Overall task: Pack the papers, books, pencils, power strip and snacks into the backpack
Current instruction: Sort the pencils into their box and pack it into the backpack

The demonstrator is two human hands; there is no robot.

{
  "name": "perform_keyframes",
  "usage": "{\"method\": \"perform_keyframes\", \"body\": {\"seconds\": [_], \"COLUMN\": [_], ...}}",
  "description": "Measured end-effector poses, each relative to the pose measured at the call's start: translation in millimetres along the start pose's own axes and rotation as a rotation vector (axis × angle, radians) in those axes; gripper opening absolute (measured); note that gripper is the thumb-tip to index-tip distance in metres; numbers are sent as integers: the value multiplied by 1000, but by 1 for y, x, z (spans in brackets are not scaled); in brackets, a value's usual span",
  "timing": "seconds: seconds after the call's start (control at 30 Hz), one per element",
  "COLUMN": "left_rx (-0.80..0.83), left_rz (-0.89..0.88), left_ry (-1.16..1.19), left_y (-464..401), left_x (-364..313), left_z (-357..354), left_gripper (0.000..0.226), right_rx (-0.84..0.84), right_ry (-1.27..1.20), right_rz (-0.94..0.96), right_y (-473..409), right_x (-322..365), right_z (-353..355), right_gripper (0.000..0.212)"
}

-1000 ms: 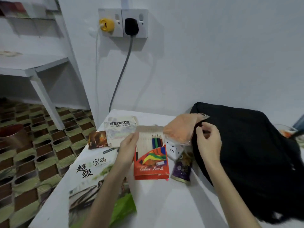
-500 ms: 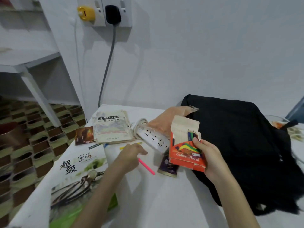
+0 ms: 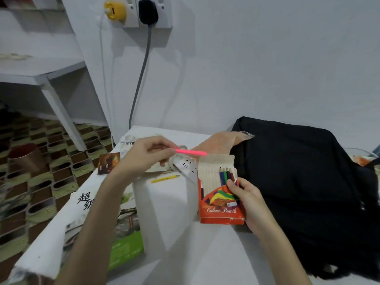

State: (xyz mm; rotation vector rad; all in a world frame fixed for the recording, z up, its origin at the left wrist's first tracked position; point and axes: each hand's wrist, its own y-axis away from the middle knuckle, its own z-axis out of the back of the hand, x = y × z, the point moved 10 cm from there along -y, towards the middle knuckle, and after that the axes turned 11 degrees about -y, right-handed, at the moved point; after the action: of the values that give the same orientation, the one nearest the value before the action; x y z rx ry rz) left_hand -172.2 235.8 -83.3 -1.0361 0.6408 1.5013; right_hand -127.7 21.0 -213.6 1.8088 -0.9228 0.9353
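The left hand [image 3: 148, 155] pinches a pink pencil [image 3: 191, 152] by one end, holding it level above the tabletop [image 3: 185, 243] with its free end pointing toward the pencil box [image 3: 220, 194]. The right hand [image 3: 249, 199] grips that red box by its right side, thumb curled over the front; the box stands upright with its flap folded back, and blue, green and dark pencils show in its right part. A yellow pencil [image 3: 164, 178] lies flat on the tabletop between the two forearms. Behind the box, a white power strip [image 3: 186, 166] lies partly hidden, and an orange snack bag [image 3: 221, 141] leans against the black backpack [image 3: 304, 182], which slumps on the right of the tabletop just beside the box. At the left edge lies a large book [image 3: 86, 204] with black characters and a green corner, partly under the left forearm. A smaller book [image 3: 130, 141] and a small dark packet [image 3: 108, 162] lie at the far left corner.
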Motion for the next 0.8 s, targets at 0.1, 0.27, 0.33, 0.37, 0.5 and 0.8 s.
{"method": "perform_keyframes", "body": {"seconds": [0.1,0.27,0.33,0.37,0.5,0.8], "left_rx": [142,124,40,23,23,-44], "left_rz": [47,55,1,-27,-95,316], "left_ry": [-112,-245,-330,-364,-348,-696], "left_y": [-11,-28,-27,-25,-23,-26], "left_x": [-3,16,11,7,5,128], "left_z": [-33,-64,-72,-77,-87,-30], "left_gripper": [13,8,12,16,20,18], "right_rx": [45,82,82,82,53,-22], "right_ry": [-1,-11,-7,-9,-73,-92], "right_rz": [-1,24,20,14,9,33], "right_y": [1,5,4,4,1,-11], "right_x": [-3,4,5,4,3,15], "right_z": [-7,-9,-7,-7,-4,2], "right_gripper": [25,27,26,26,27,23]}}
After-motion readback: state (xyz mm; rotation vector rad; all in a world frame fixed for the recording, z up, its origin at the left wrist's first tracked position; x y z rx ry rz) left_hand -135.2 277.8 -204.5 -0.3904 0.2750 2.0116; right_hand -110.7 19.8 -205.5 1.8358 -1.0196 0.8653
